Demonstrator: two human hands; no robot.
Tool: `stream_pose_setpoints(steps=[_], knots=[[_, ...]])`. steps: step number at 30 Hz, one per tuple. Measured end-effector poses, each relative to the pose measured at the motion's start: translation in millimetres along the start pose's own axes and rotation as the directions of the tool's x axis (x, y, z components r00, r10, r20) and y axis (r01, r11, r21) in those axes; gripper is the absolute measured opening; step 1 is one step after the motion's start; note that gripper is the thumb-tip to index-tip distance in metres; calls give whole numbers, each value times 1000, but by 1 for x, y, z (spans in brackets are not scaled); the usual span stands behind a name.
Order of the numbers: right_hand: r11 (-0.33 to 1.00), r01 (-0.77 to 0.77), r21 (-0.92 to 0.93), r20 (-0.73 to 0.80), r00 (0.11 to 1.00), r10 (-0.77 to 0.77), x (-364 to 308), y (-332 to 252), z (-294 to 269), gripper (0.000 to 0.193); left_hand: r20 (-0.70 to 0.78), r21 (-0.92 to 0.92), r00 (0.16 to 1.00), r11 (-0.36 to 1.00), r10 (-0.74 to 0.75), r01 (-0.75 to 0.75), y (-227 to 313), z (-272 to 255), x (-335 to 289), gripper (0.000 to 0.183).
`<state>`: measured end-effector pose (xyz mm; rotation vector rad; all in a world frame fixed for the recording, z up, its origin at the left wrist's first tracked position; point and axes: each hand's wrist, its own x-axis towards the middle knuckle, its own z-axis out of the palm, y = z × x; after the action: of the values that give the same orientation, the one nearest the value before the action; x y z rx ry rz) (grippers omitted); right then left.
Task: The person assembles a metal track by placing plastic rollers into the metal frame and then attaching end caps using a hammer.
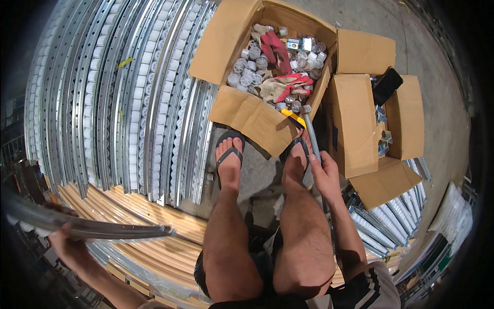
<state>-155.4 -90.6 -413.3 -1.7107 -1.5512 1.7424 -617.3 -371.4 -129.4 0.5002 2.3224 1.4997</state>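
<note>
My left hand (66, 241) is closed around a long metal rail (118, 230) at the lower left. The rail lies crosswise, one end pointing toward my legs, the other running out at the dim rim. My right hand (325, 177) is wrapped round a grey metal bar (311, 131) with a rounded end, tilted up toward an open cardboard box (252, 116). In that box are white and clear plastic rollers (248, 72) and red-and-beige work gloves (283, 87). A yellow-and-black cutter knife (293, 118) rests by its near edge, close to the bar's tip.
Many metal roller rails (139, 92) stand in rows at the left. Beneath lie tan tubes (149, 216). A second open box (355, 123) at the right holds metal brackets and a black object (387, 86). More roller rails (391, 221) lie below it. My sandalled feet (230, 154) are between.
</note>
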Motion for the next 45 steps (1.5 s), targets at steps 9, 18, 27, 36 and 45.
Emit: stream_pose_setpoints(steps=[9, 18, 27, 36, 45], knots=[[938, 154, -310, -101, 976, -193, 9, -6, -6, 35, 324, 718, 808, 684, -491, 127, -162, 148, -89, 44], [798, 183, -574, -132, 941, -310, 36, -15, 1, 26, 496, 690, 799, 713, -340, -126, -294, 157, -128, 41], [744, 174, -645, -159, 922, -353, 41, 18, 8, 21, 474, 718, 713, 695, -517, 27, -328, 165, -114, 48], [694, 150, -704, -35, 969, -245, 40, 33, 21, 27, 466, 769, 712, 639, -525, -33, -321, 170, -109, 53], [660, 5, -751, -53, 996, -69, 53, 57, 10, 31, 525, 558, 851, 760, -11, -334, -275, 217, -92, 58]])
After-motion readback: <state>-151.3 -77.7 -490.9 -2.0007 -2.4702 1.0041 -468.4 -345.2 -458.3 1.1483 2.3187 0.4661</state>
